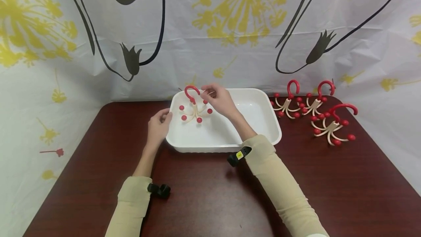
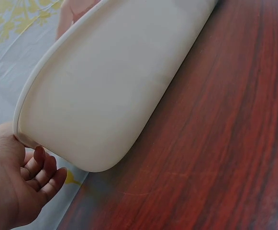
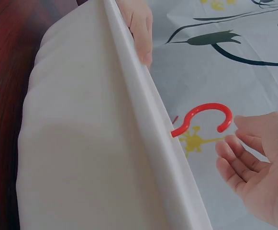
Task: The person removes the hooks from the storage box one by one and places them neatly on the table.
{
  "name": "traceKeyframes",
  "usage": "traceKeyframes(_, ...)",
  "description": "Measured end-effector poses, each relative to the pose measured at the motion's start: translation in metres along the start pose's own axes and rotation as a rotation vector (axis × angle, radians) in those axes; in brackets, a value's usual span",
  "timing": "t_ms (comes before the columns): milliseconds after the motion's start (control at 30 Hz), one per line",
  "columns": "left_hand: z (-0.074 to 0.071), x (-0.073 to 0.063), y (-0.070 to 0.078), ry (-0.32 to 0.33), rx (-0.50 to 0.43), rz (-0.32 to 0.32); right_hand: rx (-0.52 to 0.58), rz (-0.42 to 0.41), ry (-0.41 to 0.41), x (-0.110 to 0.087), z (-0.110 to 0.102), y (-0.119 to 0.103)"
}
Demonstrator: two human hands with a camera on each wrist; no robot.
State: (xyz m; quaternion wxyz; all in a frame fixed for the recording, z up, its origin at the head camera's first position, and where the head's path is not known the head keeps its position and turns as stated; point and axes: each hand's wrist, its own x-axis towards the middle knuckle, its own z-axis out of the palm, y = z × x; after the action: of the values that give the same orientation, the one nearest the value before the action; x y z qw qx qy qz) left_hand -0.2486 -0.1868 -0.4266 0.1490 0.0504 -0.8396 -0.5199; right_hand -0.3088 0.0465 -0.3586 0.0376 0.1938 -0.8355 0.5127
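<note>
A cream hanger [image 1: 195,109] with a red hook [image 3: 208,108] and curved arms tipped with red balls stands in the left part of a white tray [image 1: 227,145]. My left hand [image 1: 158,127] grips the tray's left rim, thumb over the edge and fingers curled on the outside. Beside the hook's free end is my right hand [image 1: 218,100], its fingers loosely bent with nothing between them. From the right wrist, the tray wall hides the hanger's arms and only the hook shows past the rim.
On the table's right side stand several similar hangers: one hanger [image 1: 287,103] near the tray, another hanger [image 1: 316,101] behind, and a third hanger [image 1: 332,129] closer in. A flower-patterned sheet [image 1: 210,61] hangs behind the dark wooden table [image 1: 197,200].
</note>
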Motion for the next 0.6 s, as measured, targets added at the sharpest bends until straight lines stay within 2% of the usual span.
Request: traceKeyframes(600,-0.001,-0.001,0.003,-0.002,-0.009,-0.003,-0.013,0.044,-0.040,0.010,0.017,0.001)
